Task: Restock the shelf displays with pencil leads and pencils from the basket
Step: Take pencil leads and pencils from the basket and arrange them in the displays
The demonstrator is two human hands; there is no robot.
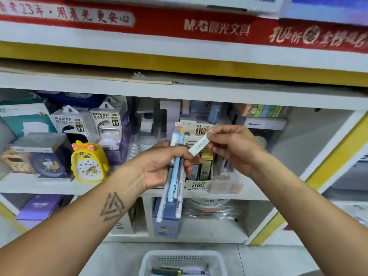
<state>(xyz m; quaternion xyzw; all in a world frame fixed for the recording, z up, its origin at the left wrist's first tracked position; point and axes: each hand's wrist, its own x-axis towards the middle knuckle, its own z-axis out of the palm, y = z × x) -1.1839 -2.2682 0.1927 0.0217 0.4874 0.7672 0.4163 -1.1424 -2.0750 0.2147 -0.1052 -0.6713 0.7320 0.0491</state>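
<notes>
Before the shelf [127, 189], the left hand [161, 166] grips a pencil bundle [174, 176]; the right hand [233, 144] pinches one white pencil [199, 146].

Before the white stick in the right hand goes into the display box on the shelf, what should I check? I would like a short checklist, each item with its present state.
1. Right hand pinches the white stick firmly: ok.
2. Left hand holds the pencil bundle securely: ok.
3. Display box has a free slot: cannot tell, the hands cover much of it.
4. White stick matches the products in that box: cannot tell, its print is blurred.
5. Path from stick to box is free: not ok, the bundle is in front of the box.
6. Basket has stock left: ok, items are visible.
</notes>
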